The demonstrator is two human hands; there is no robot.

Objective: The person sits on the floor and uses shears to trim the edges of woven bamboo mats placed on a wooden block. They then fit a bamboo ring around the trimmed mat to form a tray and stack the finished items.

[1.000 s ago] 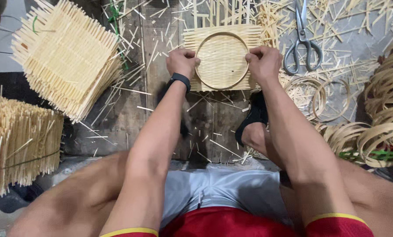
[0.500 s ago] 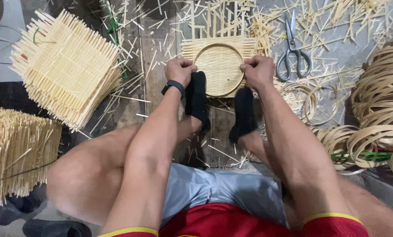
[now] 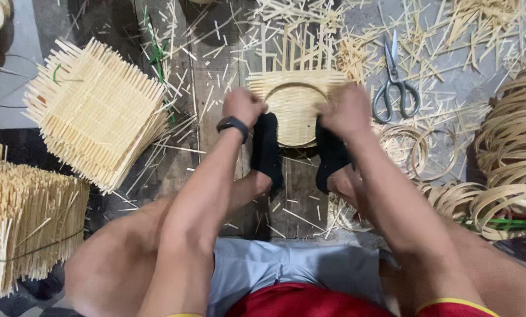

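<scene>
A square woven bamboo mat [image 3: 295, 88] with a round bamboo ring [image 3: 295, 111] pressed into its middle lies on the wooden boards in front of me. My left hand [image 3: 243, 107] grips its left edge and my right hand [image 3: 346, 110] grips its right edge. A dark watch [image 3: 232, 124] is on my left wrist. Both my feet in black socks [image 3: 267, 149] press against the near side of the mat, one by each hand.
A stack of woven bamboo mats [image 3: 95, 111] lies at the left, with bundled bamboo sticks [image 3: 22, 226] below it. Scissors [image 3: 395, 85] lie to the right of the mat. Coiled bamboo rings [image 3: 509, 158] pile at the right. Loose splints litter the floor.
My knees have drawn up and both socked feet have moved forward against the mat. My hands stay on its two sides.
</scene>
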